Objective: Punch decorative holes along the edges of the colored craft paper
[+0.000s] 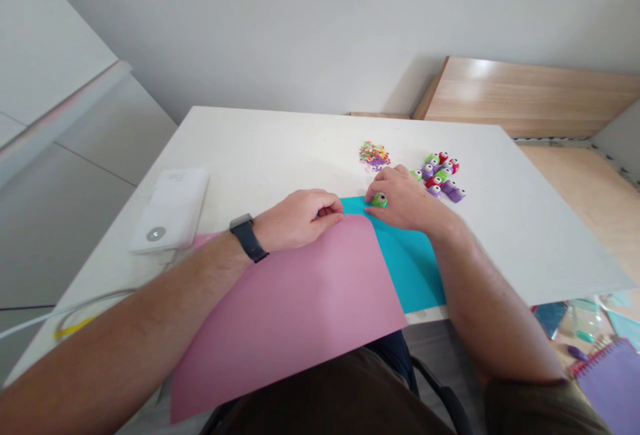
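Left hand (300,219) pinches pink paper (300,301); right hand (404,199) grips green one-eyed toy (379,200)
Paper overhangs the tabletop's (270,148) near edge, left of the toy

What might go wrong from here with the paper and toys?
1. The pink paper overhangs the near edge of the table, so it might slip if the left hand at its far edge moves away.
2. The right hand, with a green toy, is close to the loose colored bits; a brush could scatter them.
3. The other toys sit nearby and might get knocked.
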Motion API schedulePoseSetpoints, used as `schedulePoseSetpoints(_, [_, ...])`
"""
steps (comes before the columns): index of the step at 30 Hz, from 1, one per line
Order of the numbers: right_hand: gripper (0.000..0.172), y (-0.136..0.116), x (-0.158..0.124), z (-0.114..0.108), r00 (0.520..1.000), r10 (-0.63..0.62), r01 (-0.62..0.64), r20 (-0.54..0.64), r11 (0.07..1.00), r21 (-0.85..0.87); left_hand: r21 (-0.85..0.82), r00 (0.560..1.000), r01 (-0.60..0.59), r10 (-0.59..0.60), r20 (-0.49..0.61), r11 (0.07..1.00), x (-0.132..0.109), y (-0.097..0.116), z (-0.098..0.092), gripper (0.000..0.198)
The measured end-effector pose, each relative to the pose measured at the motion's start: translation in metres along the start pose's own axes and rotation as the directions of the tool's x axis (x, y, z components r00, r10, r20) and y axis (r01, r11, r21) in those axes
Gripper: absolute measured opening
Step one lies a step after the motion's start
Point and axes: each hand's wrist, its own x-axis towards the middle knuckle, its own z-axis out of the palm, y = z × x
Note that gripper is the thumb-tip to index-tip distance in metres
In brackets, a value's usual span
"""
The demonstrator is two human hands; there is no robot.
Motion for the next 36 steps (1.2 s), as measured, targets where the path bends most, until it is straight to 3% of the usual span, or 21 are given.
schedulePoseSetpoints(13, [0.017, -0.002, 0.006, 0.008, 0.999, -0.036, 0.036, 0.012, 0.999, -0.028, 0.003, 1.0, -0.007, 0.008, -0.029, 1.0, -0.001, 0.0, 0.003, 0.019])
schedulePoseSetpoints(22, [0.01, -0.002, 0.008, 0.02, 0.992, -0.057, 0.054, -0.114, 0.998, -0.032, -0.003, 1.0, -0.009, 0.009, -0.022, 1.0, -0.001, -0.001, 0.003, 0.02])
schedulePoseSetpoints(25, [0.009, -0.001, 0.013, 0.021, 0.97, 0.047, -0.048, -0.239, 0.999, 0.001, -0.004, 1.0, -0.014, 0.014, -0.027, 1.0, -0.001, -0.001, 0.003, 0.019])
schedulePoseSetpoints(28, [0.016, 0.005, 0.017, 0.022, 0.879, 0.248, -0.234, -0.408, 0.969, 0.084, 0.003, 0.999, -0.024, 0.024, -0.032, 1.0, -0.001, -0.002, 0.005, 0.02])
schedulePoseSetpoints(31, [0.029, 0.014, 0.02, 0.023, 0.806, 0.377, -0.339, -0.457, 0.926, 0.166, 0.017, 0.999, -0.025, 0.026, -0.039, 1.0, -0.001, -0.003, 0.006, 0.02])
schedulePoseSetpoints(36, [0.042, 0.02, 0.019, 0.019, 0.837, 0.378, -0.345, -0.396, 0.926, 0.155, 0.021, 0.998, -0.022, 0.023, -0.054, 1.0, 0.0, -0.003, 0.007, 0.02])
